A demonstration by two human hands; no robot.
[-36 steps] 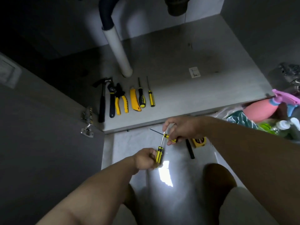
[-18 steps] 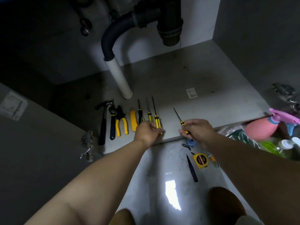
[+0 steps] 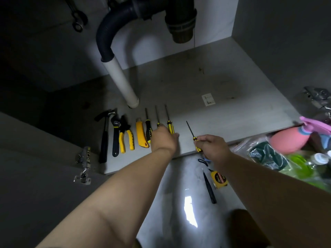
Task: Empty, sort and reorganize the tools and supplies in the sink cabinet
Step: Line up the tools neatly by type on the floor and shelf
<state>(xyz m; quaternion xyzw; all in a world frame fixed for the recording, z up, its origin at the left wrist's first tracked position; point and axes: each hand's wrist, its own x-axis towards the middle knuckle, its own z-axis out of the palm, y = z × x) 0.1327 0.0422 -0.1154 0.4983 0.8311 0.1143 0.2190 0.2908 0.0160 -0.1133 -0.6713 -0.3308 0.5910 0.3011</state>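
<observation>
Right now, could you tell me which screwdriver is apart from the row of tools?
The thin black-shafted screwdriver, gripped by the right hand; the other three screwdrivers lie close together beside the yellow utility knife.

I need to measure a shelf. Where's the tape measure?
Head view, right of centre: the tape measure lies on the floor in front of the cabinet, just right of a black pointed tool.

We see a hammer [image 3: 104,138], wrench [image 3: 116,135], pliers [image 3: 126,136], knife [image 3: 141,135] and screwdrivers [image 3: 168,120] in a row on the cabinet floor [image 3: 223,119]. Our right hand [image 3: 213,147] pinches a thin screwdriver [image 3: 190,128].
</observation>
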